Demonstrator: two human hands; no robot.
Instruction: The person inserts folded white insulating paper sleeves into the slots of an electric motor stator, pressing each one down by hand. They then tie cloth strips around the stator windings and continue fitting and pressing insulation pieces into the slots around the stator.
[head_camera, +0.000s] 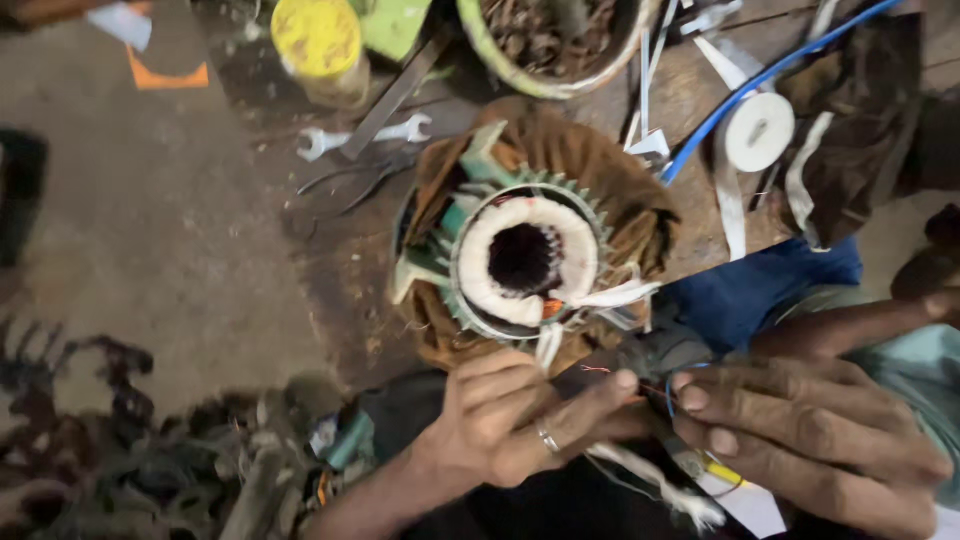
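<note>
While my left hand sits low in the centre of the frame, its fingers curl narrow and its thumb stretches right to pinch a thin red wire. A ring shows on one finger. My right hand, lower right, meets it fingertip to fingertip; its fingers are bent close around a thin blue wire, though what else it grips I cannot tell. A yellow-tipped tool lies under that hand, beside a frayed white cord that trails toward the bottom edge.

Just above both hands, at the centre of the frame, stands the stator: a toothed green ring about a white-wrapped winding with a dark bore, its open end facing the camera. White tape tails hang from its lower right side toward my fingers. A brown cloth lies under and behind it on the bench.

Farther out, upper left of the stator, lie a spanner and dark pliers. A yellow-lidded jar stands at the top, left of centre, and a bowl of rusty scrap at top centre. At upper right, a white tape roll rests beside a blue cable. Tangled dark scrap fills the lower left.
</note>
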